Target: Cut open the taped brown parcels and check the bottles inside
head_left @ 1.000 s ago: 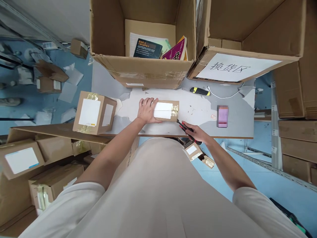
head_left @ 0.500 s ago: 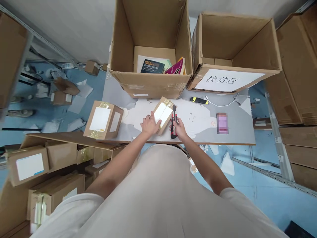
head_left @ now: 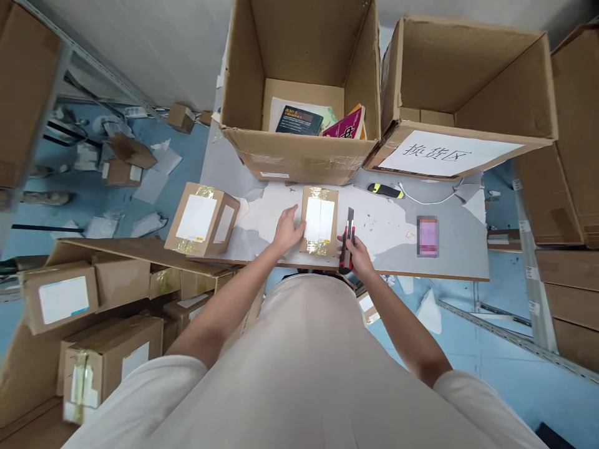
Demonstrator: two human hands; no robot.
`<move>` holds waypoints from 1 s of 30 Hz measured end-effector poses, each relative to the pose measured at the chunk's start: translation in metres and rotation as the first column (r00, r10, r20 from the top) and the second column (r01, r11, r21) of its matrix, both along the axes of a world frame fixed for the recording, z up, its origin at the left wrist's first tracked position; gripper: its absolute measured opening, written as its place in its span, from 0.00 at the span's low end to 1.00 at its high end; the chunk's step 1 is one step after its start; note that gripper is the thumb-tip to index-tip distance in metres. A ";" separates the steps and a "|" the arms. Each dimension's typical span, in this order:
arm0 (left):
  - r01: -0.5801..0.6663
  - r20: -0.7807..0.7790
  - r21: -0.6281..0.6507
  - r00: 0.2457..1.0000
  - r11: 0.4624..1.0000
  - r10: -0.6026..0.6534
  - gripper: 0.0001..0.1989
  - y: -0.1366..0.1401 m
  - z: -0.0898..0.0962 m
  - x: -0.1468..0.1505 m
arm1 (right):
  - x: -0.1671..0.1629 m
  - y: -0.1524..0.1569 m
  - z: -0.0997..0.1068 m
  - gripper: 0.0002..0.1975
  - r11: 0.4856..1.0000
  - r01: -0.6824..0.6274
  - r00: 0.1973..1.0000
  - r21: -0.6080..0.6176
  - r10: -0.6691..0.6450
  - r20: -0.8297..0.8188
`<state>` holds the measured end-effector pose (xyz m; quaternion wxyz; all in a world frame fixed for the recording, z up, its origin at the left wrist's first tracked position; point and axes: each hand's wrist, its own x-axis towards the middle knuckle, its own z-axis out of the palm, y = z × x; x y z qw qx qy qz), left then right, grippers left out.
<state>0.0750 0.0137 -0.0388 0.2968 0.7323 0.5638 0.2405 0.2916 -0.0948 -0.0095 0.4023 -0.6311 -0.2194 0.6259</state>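
Note:
A small taped cardboard box (head_left: 320,221) with a white label lies squarely on the table in front of me. My left hand (head_left: 288,231) is beside its left edge, fingers apart, thumb near or touching the box side. To the right of the box, my right hand (head_left: 360,257) is wrapped round a red and black box cutter (head_left: 347,246), whose blade points away from me. A second taped box (head_left: 203,219) with white labels sits at the table's left end.
Behind stand a large carton (head_left: 299,149) with several books (head_left: 299,120) inside and another carton (head_left: 477,68) bearing a handwritten sheet. A yellow and black cutter (head_left: 385,190) and a blurred pink item (head_left: 428,237) lie on the table (head_left: 458,265). Boxes (head_left: 63,296) fill a carton at lower left.
The small box has turned from slanted to straight. My left hand has slid off its top to the left side. The right hand with the box cutter has shifted right.

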 end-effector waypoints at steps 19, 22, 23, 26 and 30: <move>-0.235 -0.051 -0.136 0.972 0.963 0.230 0.19 0.001 0.012 -0.029 | 0.026 0.033 -0.014 0.22 0.966 0.222 0.975 0.130 -0.221 -0.024; -0.273 0.002 -0.250 0.959 0.929 0.283 0.20 -0.036 0.008 -0.038 | 0.035 0.062 -0.019 0.21 0.963 0.158 0.985 0.216 -0.170 0.039; -0.290 0.001 -0.265 0.954 0.920 0.301 0.21 -0.042 0.008 -0.040 | 0.037 0.069 -0.019 0.22 0.963 0.137 0.987 0.232 -0.154 0.056; -0.290 -0.067 -0.137 0.957 0.947 0.283 0.32 -0.036 0.012 -0.041 | 0.046 0.074 -0.019 0.23 0.968 0.069 0.989 0.241 -0.098 0.111; 0.121 -0.284 -0.011 0.951 0.993 -0.119 0.47 0.004 0.032 -0.029 | 0.066 0.051 -0.015 0.25 0.989 -0.067 0.959 0.131 0.028 0.282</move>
